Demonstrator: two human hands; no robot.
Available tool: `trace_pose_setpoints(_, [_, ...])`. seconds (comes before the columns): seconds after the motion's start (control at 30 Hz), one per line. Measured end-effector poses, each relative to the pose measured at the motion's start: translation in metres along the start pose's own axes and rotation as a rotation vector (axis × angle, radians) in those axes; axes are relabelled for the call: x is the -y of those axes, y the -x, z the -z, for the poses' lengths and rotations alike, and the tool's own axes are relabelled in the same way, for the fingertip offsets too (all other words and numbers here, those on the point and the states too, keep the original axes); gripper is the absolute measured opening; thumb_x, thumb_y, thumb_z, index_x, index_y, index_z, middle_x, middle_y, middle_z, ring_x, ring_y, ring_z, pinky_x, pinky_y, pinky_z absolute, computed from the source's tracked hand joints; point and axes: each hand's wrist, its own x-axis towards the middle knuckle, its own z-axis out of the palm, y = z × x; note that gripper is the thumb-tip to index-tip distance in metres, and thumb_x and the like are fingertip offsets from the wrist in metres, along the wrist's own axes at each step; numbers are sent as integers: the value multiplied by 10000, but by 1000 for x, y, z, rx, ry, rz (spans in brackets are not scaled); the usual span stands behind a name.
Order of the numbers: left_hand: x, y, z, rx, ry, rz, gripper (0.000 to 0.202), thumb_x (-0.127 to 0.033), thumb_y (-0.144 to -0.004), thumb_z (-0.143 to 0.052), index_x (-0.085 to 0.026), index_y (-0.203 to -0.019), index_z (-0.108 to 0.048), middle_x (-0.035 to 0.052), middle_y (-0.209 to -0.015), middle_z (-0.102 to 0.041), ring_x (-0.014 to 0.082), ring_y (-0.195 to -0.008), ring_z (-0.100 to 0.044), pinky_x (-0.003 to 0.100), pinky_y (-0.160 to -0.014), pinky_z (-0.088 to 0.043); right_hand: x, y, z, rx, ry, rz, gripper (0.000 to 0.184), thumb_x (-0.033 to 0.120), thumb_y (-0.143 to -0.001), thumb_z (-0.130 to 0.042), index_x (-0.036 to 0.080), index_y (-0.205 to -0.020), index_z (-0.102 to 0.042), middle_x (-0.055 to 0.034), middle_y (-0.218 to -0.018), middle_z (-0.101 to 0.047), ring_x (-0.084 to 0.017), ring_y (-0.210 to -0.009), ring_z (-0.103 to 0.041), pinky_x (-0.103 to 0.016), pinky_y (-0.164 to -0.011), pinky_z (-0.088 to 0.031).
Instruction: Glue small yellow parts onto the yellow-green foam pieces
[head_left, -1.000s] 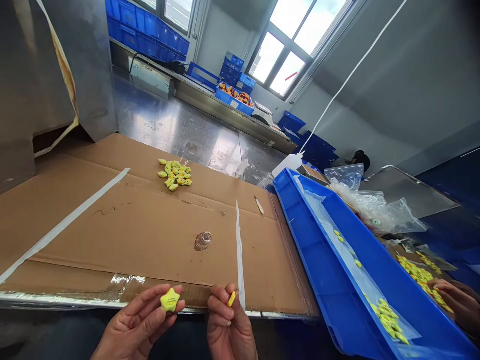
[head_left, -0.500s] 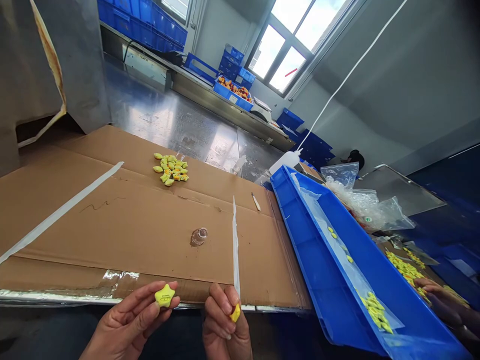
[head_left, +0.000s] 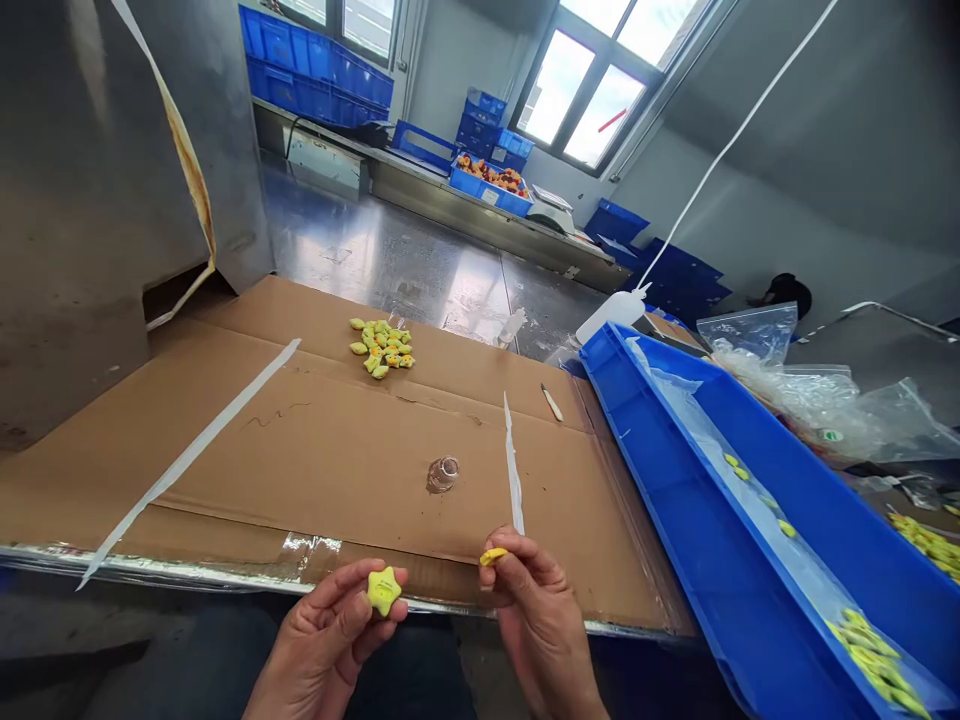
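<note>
My left hand (head_left: pixel 330 640) pinches a small yellow-green star piece (head_left: pixel 383 589) between thumb and fingers, just in front of the near edge of the cardboard sheet (head_left: pixel 315 450). My right hand (head_left: pixel 536 615) holds a small yellow-orange piece (head_left: pixel 493 555) at its fingertips, close to a white tape strip (head_left: pixel 513 470). The two hands are a short way apart. A heap of several yellow pieces (head_left: pixel 381 347) lies at the far side of the cardboard. A small clear cup (head_left: pixel 443 473) lies on its side mid-sheet.
A long blue bin (head_left: pixel 750 520) lined with clear plastic and holding several yellow pieces runs along the right. Clear bags (head_left: pixel 810 390) lie beyond it. A white squeeze bottle (head_left: pixel 609 312) and a small stick (head_left: pixel 552 402) are near the bin's far end. A grey metal wall (head_left: pixel 90 190) rises at left.
My right hand has turned and lifted the yellow-orange piece up to its fingertips. The view has swung left, and the other person's hand at the right edge is out of sight.
</note>
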Motion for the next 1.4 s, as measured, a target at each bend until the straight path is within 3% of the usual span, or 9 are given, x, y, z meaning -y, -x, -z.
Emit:
trace_pose_setpoints(0.27, [3, -1, -4, -38, -17, -37, 343, -244, -386, -917, -153, -676, -758, 115, -747, -770, 182, -555, -688, 183, -526, -568, 32, -34, -8, 39, 624, 282, 40, 225, -790, -712, 207, -820, -730, 4, -695, -598, -139, -628, -579, -241, -590, -474])
trace_pose_setpoints(0.43, [5, -1, -3, 9, -32, -28, 334, -268, -438, -902, -156, -720, -763, 107, -770, -772, 185, -608, -700, 181, -587, -570, 42, -61, -15, 153, 1101, 492, 111, 265, -852, -632, 208, -816, -721, -15, -700, -628, -166, -641, -573, -276, -578, -444])
trace_pose_setpoints(0.83, [7, -3, 5, 146, -38, -3, 195, -207, -654, -798, -152, -835, -752, 93, -845, -773, 172, -691, -694, 202, -646, -551, 35, -82, -27, 315, 1419, 627, 184, 264, -899, -556, 185, -802, -691, -17, -701, -587, -161, -635, -568, -265, -591, -424])
trace_pose_setpoints(1.13, [4, -2, 5, 174, -47, -12, 224, -213, -639, -801, -134, -842, -750, 118, -846, -768, 179, -697, -686, 225, -653, -537, 34, -86, -32, 332, 1541, 618, 190, 251, -889, -556, 201, -784, -706, -6, -679, -566, -153, -601, -548, -262, -568, -403])
trace_pose_setpoints(1.4, [3, -3, 6, 203, -60, 0, 206, -201, -677, -775, -142, -871, -741, 89, -843, -767, 173, -714, -682, 236, -675, -524, 34, -87, -34, 338, 1581, 608, 214, 271, -898, -535, 196, -788, -704, -13, -684, -577, -157, -612, -561, -264, -573, -408])
